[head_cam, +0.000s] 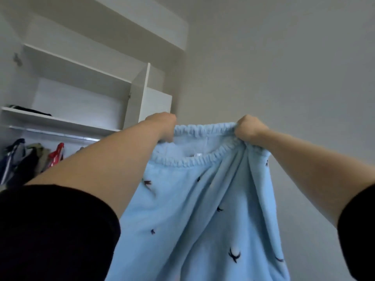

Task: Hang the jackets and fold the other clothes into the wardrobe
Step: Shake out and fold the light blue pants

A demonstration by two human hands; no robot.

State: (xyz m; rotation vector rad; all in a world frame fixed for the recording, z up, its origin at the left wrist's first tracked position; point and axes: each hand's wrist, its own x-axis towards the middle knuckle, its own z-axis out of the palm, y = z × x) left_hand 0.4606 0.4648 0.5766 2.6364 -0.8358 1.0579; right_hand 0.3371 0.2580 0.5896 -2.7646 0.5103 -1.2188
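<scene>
Two hands hold a pair of light blue fleece trousers (203, 209) up in front of a pale wall (284, 67). The left hand (164, 126) is curled into a fist round the left end of the gathered elastic waistband (203, 129), and the right hand (248, 127) is clenched on the right end, bunching the fabric beneath it. The waistband stretches between the two fists, open at the top, and the cloth hangs down from it in long folds, dotted with small dark bird shapes. Both forearms are bare, with black sleeves (50, 230) at the elbows. To the left stands an open white wardrobe (81, 78). A dark folded garment (30, 111) lies on one of its shelves. Beneath that shelf runs a metal rail (54, 133), and several garments (30, 159) hang under it, one on a red hanger (57, 154).
</scene>
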